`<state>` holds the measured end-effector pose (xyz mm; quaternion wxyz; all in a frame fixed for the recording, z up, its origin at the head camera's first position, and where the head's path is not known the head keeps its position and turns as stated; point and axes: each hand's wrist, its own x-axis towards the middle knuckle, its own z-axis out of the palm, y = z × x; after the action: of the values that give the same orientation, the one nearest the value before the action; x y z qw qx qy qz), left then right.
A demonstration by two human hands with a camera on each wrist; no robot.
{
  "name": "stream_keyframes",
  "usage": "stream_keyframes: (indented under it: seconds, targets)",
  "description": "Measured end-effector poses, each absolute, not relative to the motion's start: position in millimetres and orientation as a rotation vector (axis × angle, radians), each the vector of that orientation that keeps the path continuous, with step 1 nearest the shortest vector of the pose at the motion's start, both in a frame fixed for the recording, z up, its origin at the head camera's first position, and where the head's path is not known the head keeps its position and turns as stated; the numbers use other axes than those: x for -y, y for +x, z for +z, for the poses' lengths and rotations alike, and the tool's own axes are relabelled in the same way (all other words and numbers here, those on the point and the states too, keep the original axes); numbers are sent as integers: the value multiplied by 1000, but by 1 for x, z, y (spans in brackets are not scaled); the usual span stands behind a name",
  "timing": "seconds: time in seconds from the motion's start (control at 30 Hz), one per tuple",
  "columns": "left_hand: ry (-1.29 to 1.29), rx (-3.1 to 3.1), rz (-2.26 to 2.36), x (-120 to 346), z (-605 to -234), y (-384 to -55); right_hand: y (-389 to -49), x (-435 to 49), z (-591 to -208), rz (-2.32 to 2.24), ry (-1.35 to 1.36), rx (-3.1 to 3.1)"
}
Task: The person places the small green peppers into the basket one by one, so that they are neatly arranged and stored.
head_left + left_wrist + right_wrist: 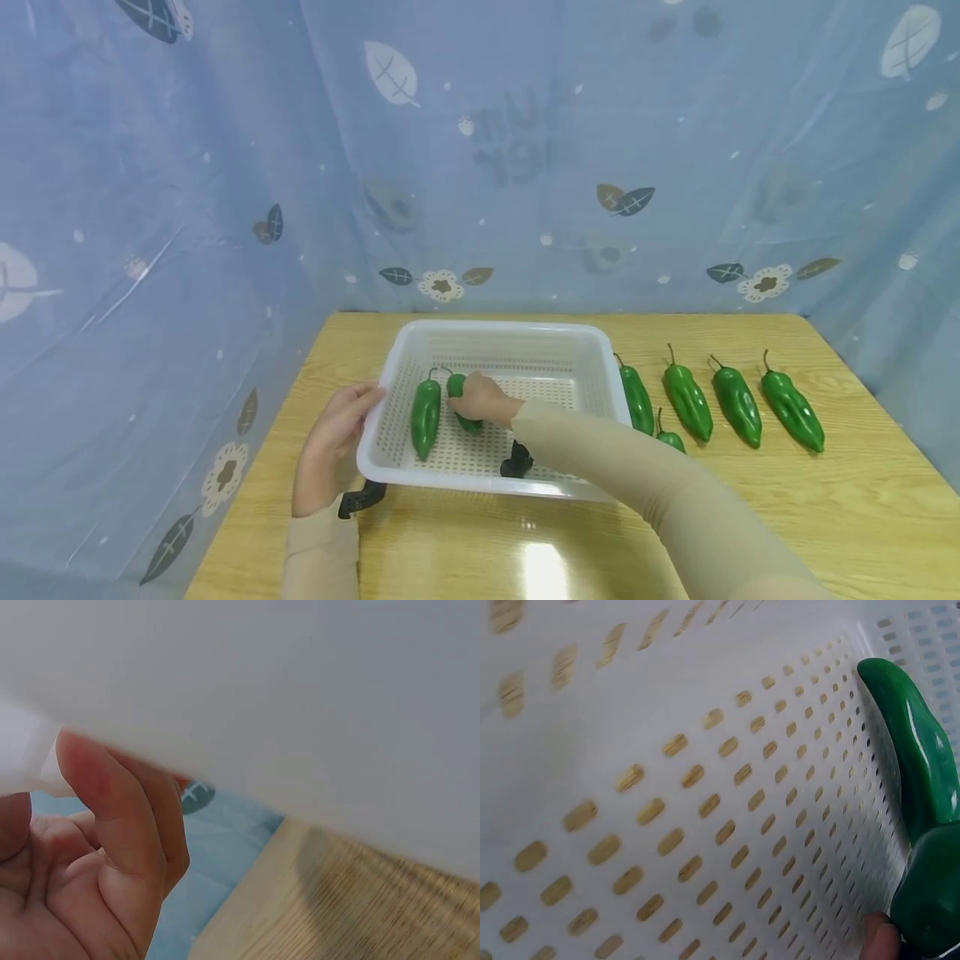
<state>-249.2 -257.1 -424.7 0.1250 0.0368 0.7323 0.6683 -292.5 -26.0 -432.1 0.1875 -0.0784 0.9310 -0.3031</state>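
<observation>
Right hand [486, 402] pinches green chili pepper [455, 386] inside white perforated basket [450, 481], mid-frame, long axis running down and slightly right; second chili [426, 417] lies just left of it; left hand [339, 427], farther from the pepper, grips basket's left side

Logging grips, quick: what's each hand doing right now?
Left hand: holding the white basket by its rim.
Right hand: holding a green pepper inside the basket.

The white perforated basket [517, 327] stands near the table's [442, 542] back edge, left hand [337, 429] holding its left rim. Inside, toward the left edge, the right hand [487, 400] grips a glossy green pepper [455, 386], stem rearward.
</observation>
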Motion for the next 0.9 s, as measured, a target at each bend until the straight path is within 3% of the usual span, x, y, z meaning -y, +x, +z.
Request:
stream_keyframes:
  seconds: [0.9]
  targets:
    - [57,-2144,1923,255,-420,-251,-291,34,-429,-864,-244,-2557]
